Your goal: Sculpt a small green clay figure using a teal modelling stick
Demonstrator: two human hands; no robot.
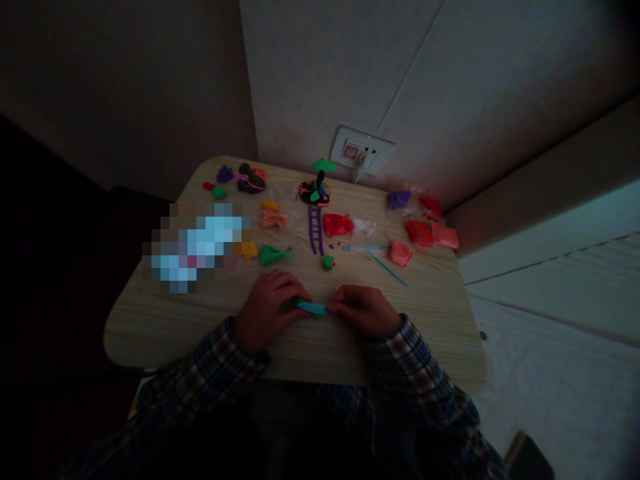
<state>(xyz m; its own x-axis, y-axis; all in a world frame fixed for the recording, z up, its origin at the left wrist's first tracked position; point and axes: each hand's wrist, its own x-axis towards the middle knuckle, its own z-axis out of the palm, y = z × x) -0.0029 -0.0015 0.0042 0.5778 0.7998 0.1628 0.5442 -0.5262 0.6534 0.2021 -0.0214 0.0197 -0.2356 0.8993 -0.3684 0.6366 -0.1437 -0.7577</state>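
A light-blue flat strip (313,307), which looks like clay or plastic, spans the gap between my two hands near the front of the table. The fingers of my left hand (273,303) are closed on its left end, where something dark green shows at the fingertips. At the other end, my right hand (367,310) pinches the strip between thumb and forefinger. Just beyond my hands sits a small green lump with a red spot (328,263). A purple clay ladder (315,230) leads up to a black clay base (315,193) bearing a green-topped tree (323,164).
Bags of red clay (338,225), green clay (274,255) and pink clay (401,253) lie about the wooden table (425,333). Thin blue sticks (390,270) rest at right. A bright, pixelated area (200,247) covers the left side. A wall socket (361,150) is behind.
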